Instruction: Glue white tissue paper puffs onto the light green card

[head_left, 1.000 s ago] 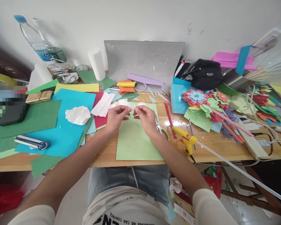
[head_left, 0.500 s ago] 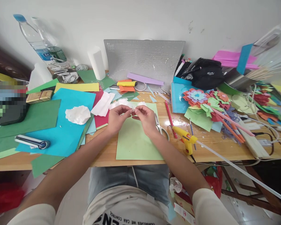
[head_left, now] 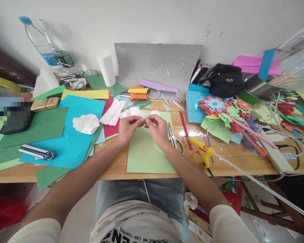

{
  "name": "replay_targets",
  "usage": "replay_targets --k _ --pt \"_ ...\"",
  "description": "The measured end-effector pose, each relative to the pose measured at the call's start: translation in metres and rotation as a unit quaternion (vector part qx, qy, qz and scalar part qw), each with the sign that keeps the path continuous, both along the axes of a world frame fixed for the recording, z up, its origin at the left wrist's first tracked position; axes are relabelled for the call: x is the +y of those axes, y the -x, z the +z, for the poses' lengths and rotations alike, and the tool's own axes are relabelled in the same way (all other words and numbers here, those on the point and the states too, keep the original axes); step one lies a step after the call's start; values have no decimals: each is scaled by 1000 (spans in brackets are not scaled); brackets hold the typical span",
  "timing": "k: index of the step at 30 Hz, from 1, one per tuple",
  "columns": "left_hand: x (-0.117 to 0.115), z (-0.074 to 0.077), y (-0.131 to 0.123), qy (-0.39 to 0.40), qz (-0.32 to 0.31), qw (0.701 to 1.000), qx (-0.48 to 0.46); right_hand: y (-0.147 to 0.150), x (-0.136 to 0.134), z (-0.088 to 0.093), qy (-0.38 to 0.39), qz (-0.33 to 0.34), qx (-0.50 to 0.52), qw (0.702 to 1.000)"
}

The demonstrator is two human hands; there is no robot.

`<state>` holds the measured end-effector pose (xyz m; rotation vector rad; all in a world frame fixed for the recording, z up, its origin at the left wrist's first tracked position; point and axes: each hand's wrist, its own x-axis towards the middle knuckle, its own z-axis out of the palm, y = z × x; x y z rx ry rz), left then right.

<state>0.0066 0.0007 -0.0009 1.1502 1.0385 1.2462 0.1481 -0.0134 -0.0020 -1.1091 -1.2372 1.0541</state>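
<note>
Above a light green sheet of paper (head_left: 149, 155), my left hand (head_left: 128, 128) and my right hand (head_left: 157, 130) meet with their fingertips pinched together. Whatever lies between the fingers is too small and hidden to make out. Just behind the hands are torn white tissue pieces (head_left: 133, 111). A folded white tissue (head_left: 113, 113) rests on red paper to the left, and a crumpled white tissue (head_left: 86, 124) lies on a blue sheet (head_left: 73, 148). Scissors (head_left: 176, 140) lie beside my right wrist, partly on the green sheet.
A yellow glue gun (head_left: 201, 150) with a long glue stick and a red pen (head_left: 185, 130) lie on the right. Paper flowers (head_left: 215, 104) are farther right. A stapler (head_left: 37, 152) sits at left. Behind, a grey cutting mat (head_left: 158, 67) leans on the wall near bottles (head_left: 42, 44).
Both hands stay pinched together at nearly the same spot, with slight finger movement. The whole view has shifted a little.
</note>
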Motion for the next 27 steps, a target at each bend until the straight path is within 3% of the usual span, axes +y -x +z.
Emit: replay_targets --k 10,20,27 --pt "-2 4 -2 31 1 999 -31 1 3 1 74 -9 96 993" --pt "-3 6 0 37 -5 999 -13 3 0 1 23 -16 15 999" --pt "-2 5 0 36 -26 999 -7 2 2 0 68 -45 54 995"
